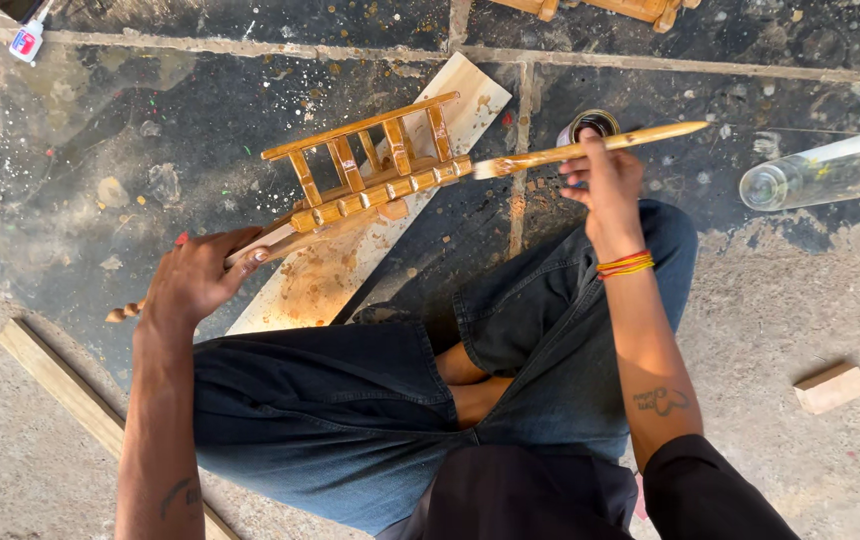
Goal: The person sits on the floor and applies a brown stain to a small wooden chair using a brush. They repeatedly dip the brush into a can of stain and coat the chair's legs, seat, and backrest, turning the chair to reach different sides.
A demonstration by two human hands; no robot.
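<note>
Above a paint-stained plank (pixel 322 285) on the floor, the left hand (pixel 193 280) has its grip clamped on a small wooden ladder-like frame (pixel 370 165). At two o'clock, the right hand (pixel 605 185) pinches a brush (pixel 590 148), bristles touching the frame's end, beside a small tin (pixel 590 124).

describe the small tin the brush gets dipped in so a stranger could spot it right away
Start at the pale plank lying slantwise on the dark stained floor. Just right of its top end, behind the right hand holding the paintbrush, sits the small round tin. Unlike the clear bottle lying on its side, it stands upright, open, dark inside.
</note>
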